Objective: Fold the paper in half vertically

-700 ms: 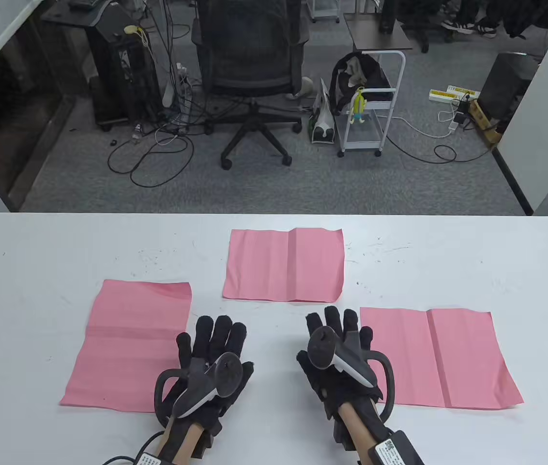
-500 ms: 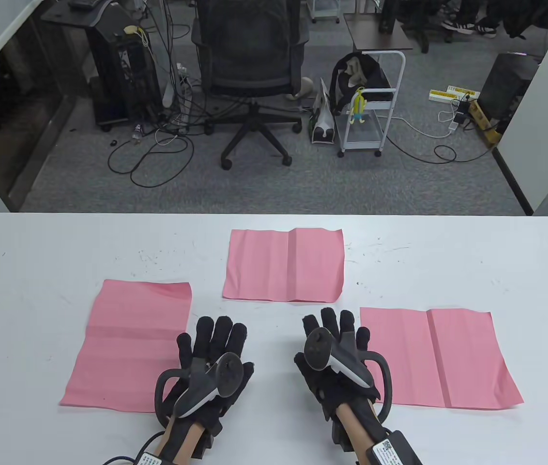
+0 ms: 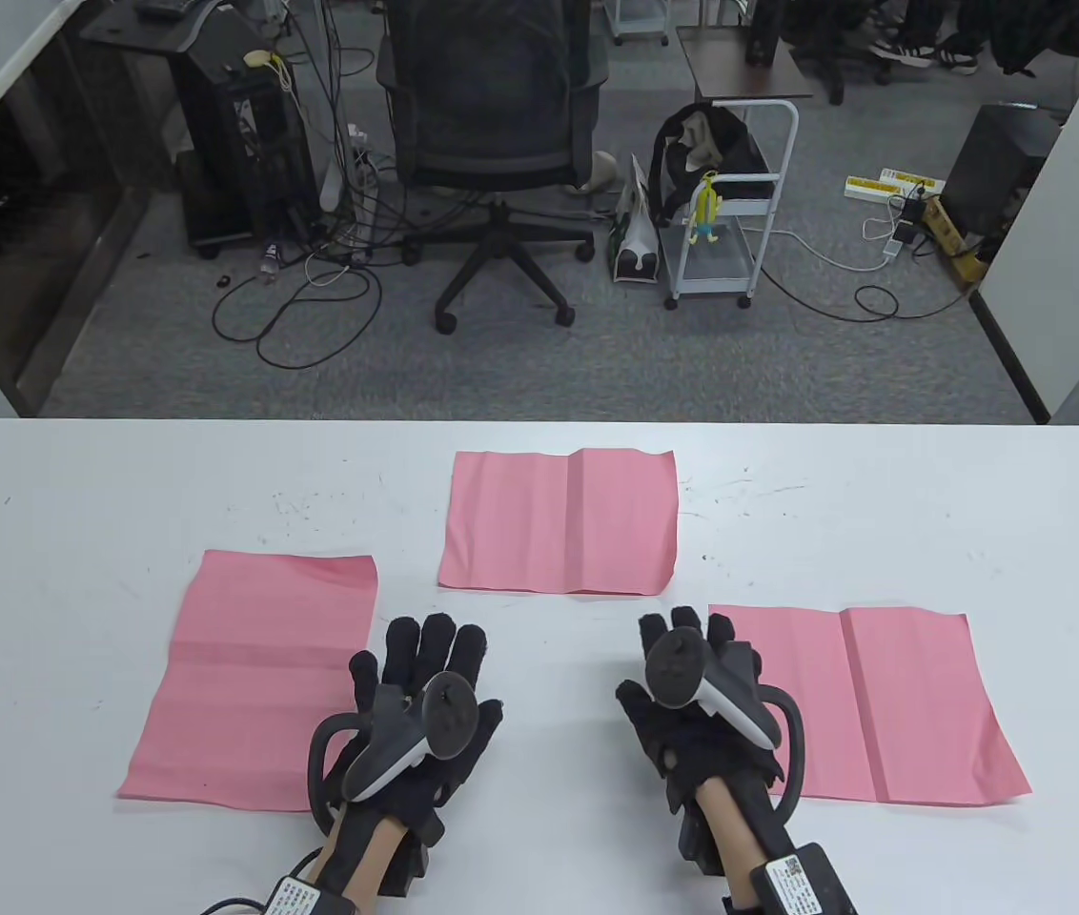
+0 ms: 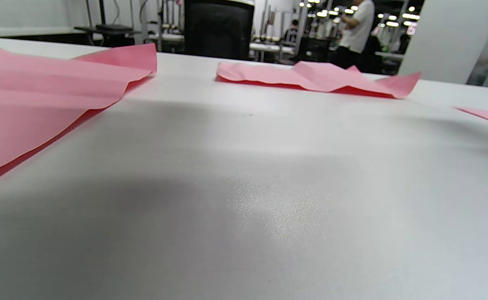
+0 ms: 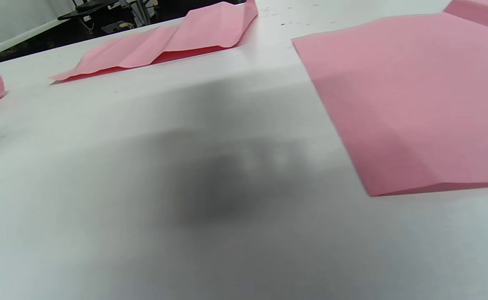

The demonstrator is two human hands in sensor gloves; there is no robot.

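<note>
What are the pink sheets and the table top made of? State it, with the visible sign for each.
The three pink sheets, such as the middle sheet, look like thin matte paper: old creases hold sharp and the edges lift and ripple in the left wrist view. The table looks like smooth white laminate or plastic, faintly scuffed with dark marks; the exact material is unclear.

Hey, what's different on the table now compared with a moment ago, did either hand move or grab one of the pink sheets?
The right hand shifted to the right, toward the right pink sheet, its edge now over that sheet's left border. The left hand barely moved. Neither hand took hold of anything. The left pink sheet, the middle pink sheet and the right one lie where they were.
</note>
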